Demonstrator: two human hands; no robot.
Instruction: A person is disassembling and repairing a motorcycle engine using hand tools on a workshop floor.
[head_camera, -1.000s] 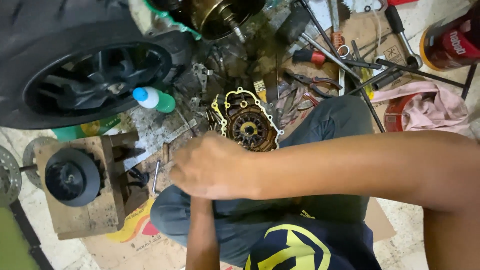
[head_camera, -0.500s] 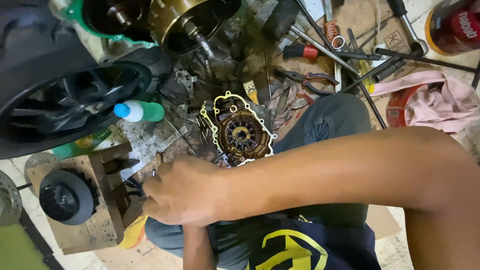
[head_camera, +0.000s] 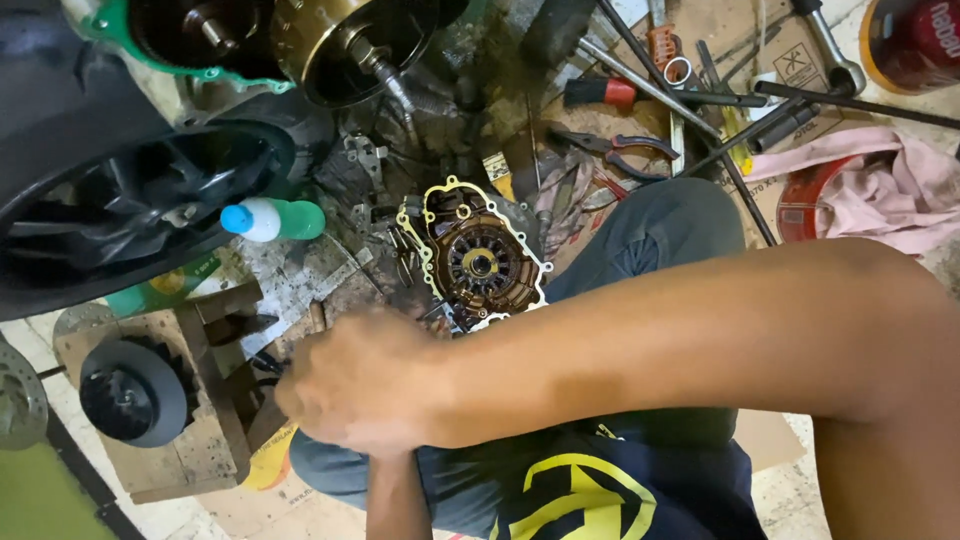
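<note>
My right hand (head_camera: 360, 385) reaches across from the right, its fingers curled down beside a wooden block (head_camera: 215, 420). A small dark tool tip (head_camera: 265, 362) sticks out at its fingertips. My left forearm (head_camera: 395, 500) comes up from below, and its hand is hidden under the right hand. Just above the hands an engine cover with a yellowish gasket rim and a round clutch (head_camera: 480, 262) lies on the floor, against my knee in grey trousers (head_camera: 650, 225).
A black wheel (head_camera: 110, 215) and a green-rimmed engine case (head_camera: 210, 35) fill the top left. Nearby lie a green bottle with a blue cap (head_camera: 275, 218), a black pulley (head_camera: 130, 392) on the block, pliers (head_camera: 620, 150), wrenches, a pink rag (head_camera: 880, 190) and a red can (head_camera: 915, 40).
The view has shifted, so the hands now sit lower and further left, next to the wooden block. The engine cover appears further from the right hand.
</note>
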